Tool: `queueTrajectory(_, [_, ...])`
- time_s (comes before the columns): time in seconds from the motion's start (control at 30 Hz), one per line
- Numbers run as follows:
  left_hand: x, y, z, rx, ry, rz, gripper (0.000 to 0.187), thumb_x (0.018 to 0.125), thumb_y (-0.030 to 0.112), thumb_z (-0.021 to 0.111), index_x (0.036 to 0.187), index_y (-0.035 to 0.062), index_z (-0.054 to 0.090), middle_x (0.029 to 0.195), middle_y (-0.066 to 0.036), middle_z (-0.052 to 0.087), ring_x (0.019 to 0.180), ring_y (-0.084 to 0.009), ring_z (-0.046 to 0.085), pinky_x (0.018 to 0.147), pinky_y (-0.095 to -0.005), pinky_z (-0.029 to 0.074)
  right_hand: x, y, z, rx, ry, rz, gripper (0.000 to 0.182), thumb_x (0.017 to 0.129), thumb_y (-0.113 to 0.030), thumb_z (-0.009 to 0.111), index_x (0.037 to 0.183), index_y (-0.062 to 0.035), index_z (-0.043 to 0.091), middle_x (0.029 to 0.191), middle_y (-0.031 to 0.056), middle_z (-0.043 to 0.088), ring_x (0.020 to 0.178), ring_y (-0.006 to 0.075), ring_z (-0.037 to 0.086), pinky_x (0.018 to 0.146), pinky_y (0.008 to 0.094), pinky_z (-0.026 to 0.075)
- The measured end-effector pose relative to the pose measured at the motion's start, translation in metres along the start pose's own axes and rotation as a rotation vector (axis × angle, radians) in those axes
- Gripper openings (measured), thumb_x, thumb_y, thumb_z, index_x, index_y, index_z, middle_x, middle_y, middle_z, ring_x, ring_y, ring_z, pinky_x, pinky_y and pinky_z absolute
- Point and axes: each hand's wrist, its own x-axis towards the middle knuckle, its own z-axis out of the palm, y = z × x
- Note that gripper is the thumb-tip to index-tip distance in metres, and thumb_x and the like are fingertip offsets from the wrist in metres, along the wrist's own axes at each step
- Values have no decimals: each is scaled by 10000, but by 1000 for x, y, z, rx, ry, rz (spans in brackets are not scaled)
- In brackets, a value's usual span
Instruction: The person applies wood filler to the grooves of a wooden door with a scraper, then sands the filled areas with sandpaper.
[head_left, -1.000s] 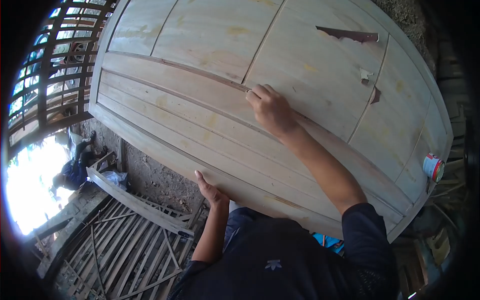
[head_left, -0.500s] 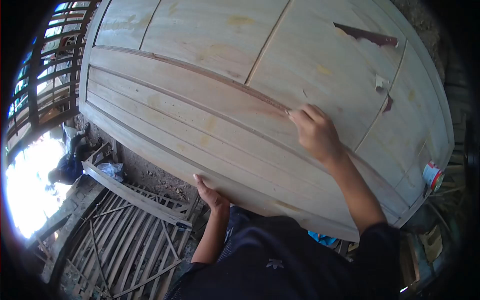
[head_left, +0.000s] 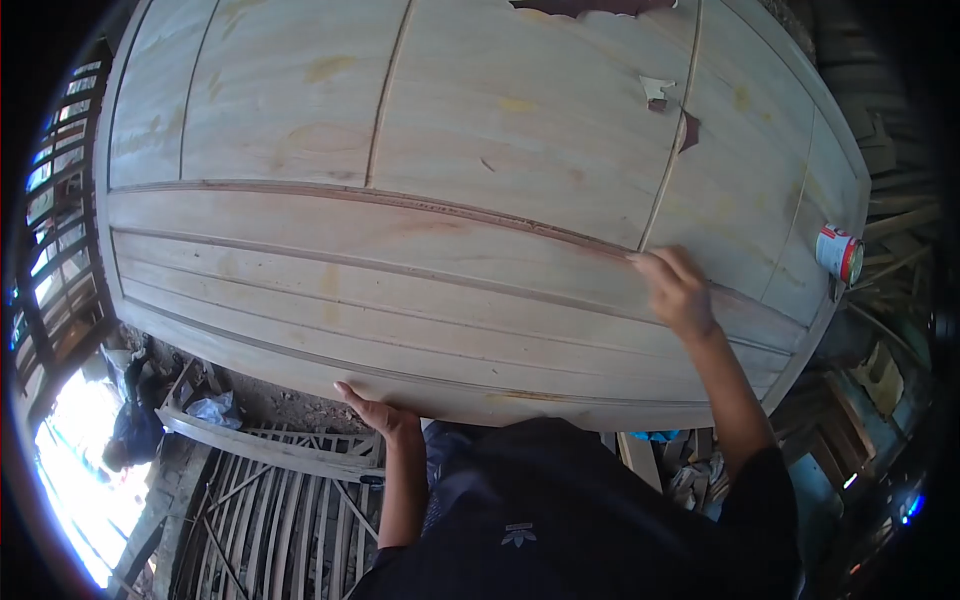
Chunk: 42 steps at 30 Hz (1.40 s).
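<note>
Wooden panel (head_left: 470, 120), broad and pale, spreads out in front of you across most of the view, its near edge close to your waist. Your right hand (head_left: 684, 295) is at the long raised strip (head_left: 450, 210) that crosses the panel, near where a groove (head_left: 668, 180) meets it. Its fingers are bent and drawn close together, with the tips at the strip (the hand is a little blurred, so I cannot tell whether you pinch something small there). Your left hand (head_left: 380, 412) is at the near edge: the thumb lies stretched over the top, while the other fingers are hidden, so I cannot tell how they are set.

Beyond your right hand you have a dark reddish patch (head_left: 690, 132) beside the groove, a small torn flake (head_left: 656, 92) close to it, and a larger torn patch (head_left: 590, 6) at the top of the view. Yellowish stains (head_left: 330, 68) mark the pale surface. A red-and-white can (head_left: 838, 254) is at the panel's right end, well apart from both your hands. Below your left side is a slatted wooden frame (head_left: 270, 456).
</note>
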Motion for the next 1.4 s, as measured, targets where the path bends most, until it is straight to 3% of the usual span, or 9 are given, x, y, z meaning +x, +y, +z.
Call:
queueTrajectory(0.17, [-7, 8, 12, 38, -21, -19, 839, 1052, 689, 459, 1604, 63, 373, 1612, -160, 433, 1470, -349, 411, 1232, -495, 333, 60, -43, 76, -2, 179, -180, 297, 836, -4, 701, 1124, -49, 754, 1077, 126, 701, 957, 302, 687, 797, 418, 591])
queueTrajectory(0.27, [-3, 12, 8, 46, -30, -102, 809, 1062, 687, 419, 1594, 77, 399, 1593, -153, 456, 1455, -349, 429, 1232, -506, 330, 109, -79, 87, 24, -70, -198, 343, 823, -18, 706, 1160, -66, 751, 1089, 94, 697, 994, 260, 689, 802, 375, 600])
queueTrajectory(0.4, [12, 6, -2, 5, -90, -29, 843, 1025, 719, 460, 1580, 85, 441, 1591, -141, 478, 1452, -362, 437, 1239, -537, 327, -22, 8, 29, -61, 178, -91, 313, 825, 33, 704, 1113, -63, 779, 1006, 101, 712, 948, 266, 703, 802, 376, 600])
queueTrajectory(0.57, [-9, 9, 17, 37, -14, -20, 846, 1035, 699, 460, 1613, 86, 383, 1610, -161, 441, 1476, -367, 405, 1256, -524, 303, -123, 59, -38, -157, 164, 69, 363, 826, 41, 700, 1160, -81, 775, 1070, 81, 713, 981, 271, 691, 875, 410, 586])
queueTrajectory(0.73, [-14, 11, 18, 53, -26, -14, 892, 1023, 719, 471, 1632, 81, 345, 1628, -184, 408, 1487, -373, 387, 1262, -530, 289, -48, 10, -5, -192, 111, -59, 402, 815, 31, 713, 1208, -49, 733, 1081, 59, 696, 1048, 245, 663, 912, 386, 575])
queueTrajectory(0.87, [8, 2, 2, 26, -44, 23, 838, 1010, 708, 509, 1576, 92, 456, 1594, -139, 490, 1457, -367, 440, 1246, -536, 321, -44, 18, 4, -116, 165, -87, 358, 827, 26, 695, 1179, -24, 732, 999, 57, 674, 957, 225, 664, 820, 350, 585])
queueTrajectory(1.03, [-11, 6, 17, 22, -49, -33, 879, 1032, 719, 470, 1633, 89, 352, 1644, -153, 402, 1487, -365, 395, 1255, -512, 301, 22, -19, 33, -88, 104, -277, 329, 853, 36, 669, 1169, -3, 752, 851, 58, 600, 805, 214, 621, 697, 356, 564])
queueTrajectory(1.2, [-3, 4, 10, 52, -4, 15, 829, 1030, 705, 475, 1603, 108, 422, 1608, -129, 475, 1464, -361, 435, 1240, -528, 319, -2, 16, 17, -56, 58, -253, 406, 826, 39, 667, 1223, -6, 743, 873, 74, 608, 816, 226, 619, 734, 352, 569])
queueTrajectory(1.4, [2, 3, 3, 20, -8, -12, 796, 1048, 678, 482, 1587, 94, 426, 1562, -113, 515, 1421, -311, 482, 1227, -482, 339, 103, -73, 85, -1, 86, -365, 476, 776, 87, 641, 1238, -3, 719, 913, 105, 584, 823, 271, 606, 764, 382, 562])
